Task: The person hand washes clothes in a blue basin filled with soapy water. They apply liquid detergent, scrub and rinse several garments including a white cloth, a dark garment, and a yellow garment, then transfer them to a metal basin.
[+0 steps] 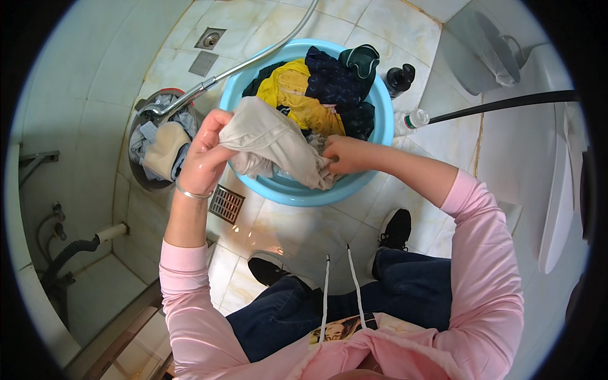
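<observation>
A pale beige piece of cloth (270, 135) stretches between my hands above the front of a light blue plastic basin (304, 198). My left hand (209, 142), wet and with a bangle at the wrist, pinches its upper left edge between thumb and fingers. At the cloth's lower right, my right hand (349, 156) grips a bunched part, low inside the basin. Behind it lie a yellow garment (294, 90), a dark navy patterned garment (332, 78) and a dark green piece (361, 61), heaped together. The cloth hides part of the basin's inside.
Left of the basin stands a bucket (142, 178) of clothes, with a metal shower head (153, 111) on top and its hose (270, 50) crossing the basin's rim. Right are a dark pump bottle (400, 80), a clear plastic bottle (412, 121) and a toilet (546, 156). A floor drain (227, 204) is nearby.
</observation>
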A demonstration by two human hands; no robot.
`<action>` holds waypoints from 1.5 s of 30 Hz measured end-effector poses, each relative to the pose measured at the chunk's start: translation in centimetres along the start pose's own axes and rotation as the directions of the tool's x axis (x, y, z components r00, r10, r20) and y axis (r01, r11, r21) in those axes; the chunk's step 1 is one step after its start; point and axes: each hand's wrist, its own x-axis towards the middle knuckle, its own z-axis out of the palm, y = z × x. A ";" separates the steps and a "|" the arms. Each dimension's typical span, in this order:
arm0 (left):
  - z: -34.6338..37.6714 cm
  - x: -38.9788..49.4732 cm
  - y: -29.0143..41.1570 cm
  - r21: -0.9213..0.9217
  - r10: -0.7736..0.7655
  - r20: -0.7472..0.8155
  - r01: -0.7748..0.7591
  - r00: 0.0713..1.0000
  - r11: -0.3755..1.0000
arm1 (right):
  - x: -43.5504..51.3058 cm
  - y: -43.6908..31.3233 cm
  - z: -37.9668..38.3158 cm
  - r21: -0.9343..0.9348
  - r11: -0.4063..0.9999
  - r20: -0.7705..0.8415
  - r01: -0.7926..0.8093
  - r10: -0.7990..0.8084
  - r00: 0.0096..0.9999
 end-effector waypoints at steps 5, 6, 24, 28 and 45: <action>-2.7 0.9 -1.4 0.102 -0.348 -0.014 0.348 0.937 0.932 | -0.8 0.4 -4.1 0.846 0.530 -0.114 -0.052 0.276 0.954; -2.5 1.3 -1.8 0.318 -0.523 -0.074 0.517 0.849 0.794 | -0.6 0.1 -5.1 0.894 0.446 -0.106 -0.031 0.280 0.954; 3.6 2.9 3.7 0.306 0.114 -0.019 -0.103 0.993 0.947 | 0.4 -7.0 -9.7 0.028 0.960 0.173 -0.279 0.270 0.947; 2.6 1.4 2.9 0.878 0.037 0.261 -0.253 0.965 0.406 | -0.9 -6.3 -9.7 -0.348 0.870 0.118 -0.349 0.410 0.904; 4.0 3.6 3.0 0.898 0.419 0.039 -0.216 0.907 0.383 | -1.6 -9.7 -12.2 0.479 0.877 -0.434 0.038 0.199 0.879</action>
